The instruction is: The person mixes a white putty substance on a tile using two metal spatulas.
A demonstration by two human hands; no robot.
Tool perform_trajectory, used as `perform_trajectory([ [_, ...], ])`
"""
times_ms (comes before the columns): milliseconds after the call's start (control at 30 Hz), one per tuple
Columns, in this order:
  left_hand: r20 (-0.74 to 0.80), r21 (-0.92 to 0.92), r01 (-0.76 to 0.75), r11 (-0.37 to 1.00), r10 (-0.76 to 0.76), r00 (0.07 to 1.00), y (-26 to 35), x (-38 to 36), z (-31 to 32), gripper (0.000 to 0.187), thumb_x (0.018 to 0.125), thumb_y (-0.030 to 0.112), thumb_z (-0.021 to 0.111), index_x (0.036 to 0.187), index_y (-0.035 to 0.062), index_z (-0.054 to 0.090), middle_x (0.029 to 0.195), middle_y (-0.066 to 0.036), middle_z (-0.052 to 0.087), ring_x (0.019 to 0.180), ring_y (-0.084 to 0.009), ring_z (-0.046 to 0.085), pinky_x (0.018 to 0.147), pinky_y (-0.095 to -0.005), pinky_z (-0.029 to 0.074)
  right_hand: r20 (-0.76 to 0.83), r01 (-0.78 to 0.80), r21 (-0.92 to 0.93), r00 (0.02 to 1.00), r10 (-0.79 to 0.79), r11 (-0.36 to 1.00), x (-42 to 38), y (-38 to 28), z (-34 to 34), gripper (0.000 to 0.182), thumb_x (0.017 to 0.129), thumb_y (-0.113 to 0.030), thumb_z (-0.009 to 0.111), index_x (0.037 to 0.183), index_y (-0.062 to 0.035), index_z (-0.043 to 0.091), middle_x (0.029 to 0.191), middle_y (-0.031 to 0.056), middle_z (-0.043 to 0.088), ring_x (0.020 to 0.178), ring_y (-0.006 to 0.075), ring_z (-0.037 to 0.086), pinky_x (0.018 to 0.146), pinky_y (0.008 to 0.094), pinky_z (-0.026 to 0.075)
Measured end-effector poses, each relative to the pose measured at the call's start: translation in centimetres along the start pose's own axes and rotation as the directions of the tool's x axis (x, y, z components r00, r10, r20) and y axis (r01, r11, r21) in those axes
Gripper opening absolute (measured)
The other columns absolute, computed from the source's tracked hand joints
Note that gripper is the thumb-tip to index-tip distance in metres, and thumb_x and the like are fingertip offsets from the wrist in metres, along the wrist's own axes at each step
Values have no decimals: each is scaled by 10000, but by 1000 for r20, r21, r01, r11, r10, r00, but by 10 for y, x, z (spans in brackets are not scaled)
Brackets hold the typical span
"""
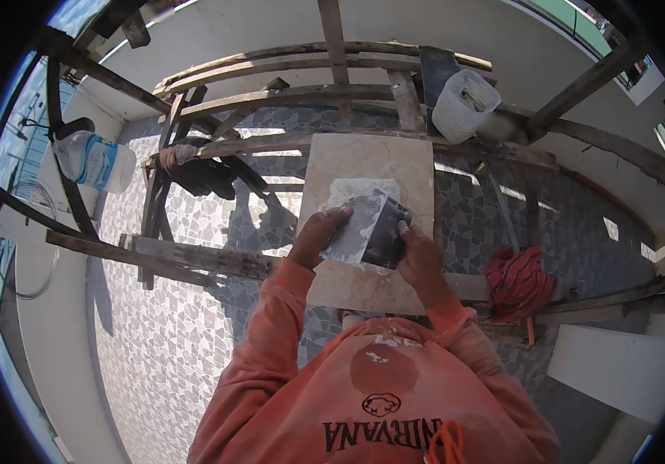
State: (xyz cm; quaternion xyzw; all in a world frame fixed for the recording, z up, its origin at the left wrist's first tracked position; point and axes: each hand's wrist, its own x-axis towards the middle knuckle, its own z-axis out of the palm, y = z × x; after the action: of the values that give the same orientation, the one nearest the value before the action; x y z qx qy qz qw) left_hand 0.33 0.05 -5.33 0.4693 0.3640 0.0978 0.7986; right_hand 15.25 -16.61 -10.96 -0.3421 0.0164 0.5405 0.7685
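Note:
My left hand (321,236) grips a flat grey spreader (342,241) smeared with white paste. In my right hand (419,255) is a black spreader (387,241), thumb on its face and fingers behind it. The two blades meet edge to edge, overlapping in this view, over a beige stone-look board (371,155). A thick patch of white paste (365,187) lies on the board just beyond the blades, partly hidden by them.
Wooden beams (286,97) frame the board. A translucent bucket (460,112) stands behind it at the right. Red cloth (520,280) hangs over the right beam. A blue-labelled plastic container (97,161) is at the left, with dark cloth (201,176) on the frame.

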Motion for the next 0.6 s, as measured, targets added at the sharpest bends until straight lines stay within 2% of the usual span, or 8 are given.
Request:
perform_trajectory([
  [200, -68, 150, -94, 984, 105, 992, -23, 15, -20, 367, 977, 338, 615, 1067, -11, 683, 858, 11, 665, 702, -42, 570, 640, -221, 466, -25, -20, 45, 999, 21, 999, 1, 10, 3, 314, 1041, -158, 485, 1314, -13, 536, 1219, 76, 636, 1094, 181, 623, 991, 343, 491],
  [333, -95, 97, -119, 988, 128, 987, -17, 13, -24, 326, 972, 306, 629, 1041, -8, 681, 829, 19, 651, 673, -38, 552, 613, -215, 452, -29, -21, 6, 999, 21, 1000, -2, 10, 0, 308, 1039, -158, 488, 1306, -12, 543, 1208, 72, 639, 1079, 179, 622, 986, 341, 484],
  [433, -162, 175, -181, 968, 209, 964, -11, 12, -29, 297, 964, 283, 640, 1008, -9, 672, 805, 23, 636, 661, -43, 539, 597, -221, 443, -81, 14, -1, 997, -14, 1000, -14, 0, 9, 260, 1033, -163, 505, 1236, -21, 583, 1145, 64, 656, 1037, 169, 626, 952, 326, 491],
  [533, -229, 389, -290, 874, 397, 889, -7, 12, -35, 286, 958, 270, 643, 978, -15, 651, 766, -3, 619, 662, -70, 541, 592, -268, 449, -98, 39, -176, 994, -57, 984, -13, -17, 0, 210, 1019, -171, 534, 1150, -28, 616, 1068, 56, 667, 947, 154, 628, 889, 310, 498],
  [567, -256, 484, -305, 820, 466, 847, -4, 10, -35, 287, 957, 270, 641, 969, -16, 641, 748, -22, 611, 659, -84, 543, 591, -289, 453, -175, 34, -297, 980, -90, 954, -16, -23, -2, 178, 1002, -150, 544, 1094, -24, 629, 989, 52, 662, 870, 140, 620, 803, 306, 504],
  [600, -269, 574, -312, 757, 534, 802, 2, 7, -30, 289, 956, 271, 640, 960, -18, 632, 730, -42, 604, 657, -98, 545, 591, -310, 457, -168, 41, -451, 977, -130, 891, -18, -23, -6, 178, 997, -139, 540, 1097, -20, 626, 979, 51, 654, 860, 139, 618, 781, 309, 505],
])
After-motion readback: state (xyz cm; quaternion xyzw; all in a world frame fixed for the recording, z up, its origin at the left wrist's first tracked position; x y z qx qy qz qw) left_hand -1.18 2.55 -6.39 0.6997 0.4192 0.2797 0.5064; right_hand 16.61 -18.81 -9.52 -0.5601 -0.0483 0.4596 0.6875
